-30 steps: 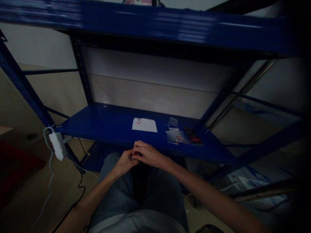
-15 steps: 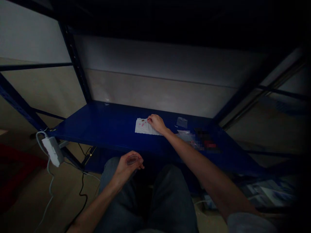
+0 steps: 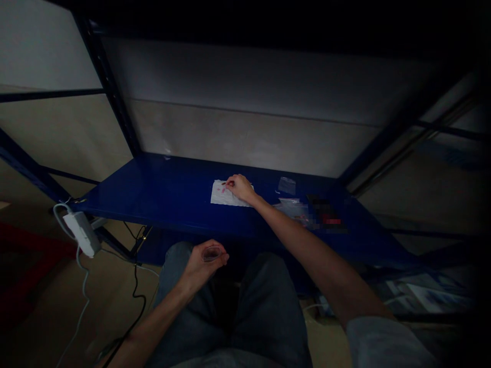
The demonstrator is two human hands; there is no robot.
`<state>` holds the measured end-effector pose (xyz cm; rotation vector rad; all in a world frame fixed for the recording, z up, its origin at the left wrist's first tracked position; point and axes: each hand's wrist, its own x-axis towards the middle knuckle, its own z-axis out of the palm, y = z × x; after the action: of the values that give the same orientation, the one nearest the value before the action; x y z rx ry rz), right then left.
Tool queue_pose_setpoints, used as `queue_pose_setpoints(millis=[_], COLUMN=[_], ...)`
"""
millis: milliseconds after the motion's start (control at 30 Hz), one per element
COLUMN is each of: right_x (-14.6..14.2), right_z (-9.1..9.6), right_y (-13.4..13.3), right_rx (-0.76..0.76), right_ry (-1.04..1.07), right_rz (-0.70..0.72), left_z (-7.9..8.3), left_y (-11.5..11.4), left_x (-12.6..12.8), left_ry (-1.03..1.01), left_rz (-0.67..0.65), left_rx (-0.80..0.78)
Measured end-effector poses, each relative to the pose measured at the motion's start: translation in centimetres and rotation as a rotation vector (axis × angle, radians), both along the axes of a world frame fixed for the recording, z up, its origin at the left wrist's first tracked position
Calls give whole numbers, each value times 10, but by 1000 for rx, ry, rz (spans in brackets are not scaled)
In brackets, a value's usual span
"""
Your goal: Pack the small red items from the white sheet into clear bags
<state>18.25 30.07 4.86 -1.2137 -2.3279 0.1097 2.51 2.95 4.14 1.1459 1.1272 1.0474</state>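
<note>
My left hand [image 3: 203, 260] hovers above my lap, its fingers pinched on a small clear plastic bag [image 3: 212, 254]. My right hand [image 3: 240, 187] reaches out onto the blue shelf [image 3: 161, 191] and rests on a white paper sheet [image 3: 223, 194] that carries small red pieces. Its fingertips pinch at one small dark-red piece [image 3: 227, 183] at the sheet's far edge. The scene is dim.
Clear plastic bags [image 3: 293, 207] and a smaller bag [image 3: 287, 184] lie to the right of the sheet, beside a dark object with red [image 3: 326, 217]. A white power adapter [image 3: 79, 233] with cables hangs at the shelf's left corner. An upper shelf is overhead.
My hands were together above my lap a second ago. The right hand has since reached to the sheet on the shelf and shifted slightly left; the left stays holding the clear bag.
</note>
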Motion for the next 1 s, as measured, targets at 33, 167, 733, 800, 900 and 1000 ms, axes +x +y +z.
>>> queue_pose_setpoints(millis=[33,167,733,800,900,1000], right_x=[-2,-15,-32,-27,-21,-15], right_z=[-1,-4,37,31,27,28], right_y=[-1,-5,-221,-234,-213,-154], right_rx=[-13,-64,-167,-189,-213,-150], right_ry=[20,119,365,295,319,379], right_rz=[-15,-185,314,345,359,224], left_z=[-1,-7,-6,-2,2,3], left_y=[0,-3,9,3,-3,-3], left_x=[0,-3,-21,-20,-18,-18], left_ry=[1,13,2,-22,-19,-21], left_rz=[-1,13,106,85,77,83], left_rx=[9,42,218,213,208,187])
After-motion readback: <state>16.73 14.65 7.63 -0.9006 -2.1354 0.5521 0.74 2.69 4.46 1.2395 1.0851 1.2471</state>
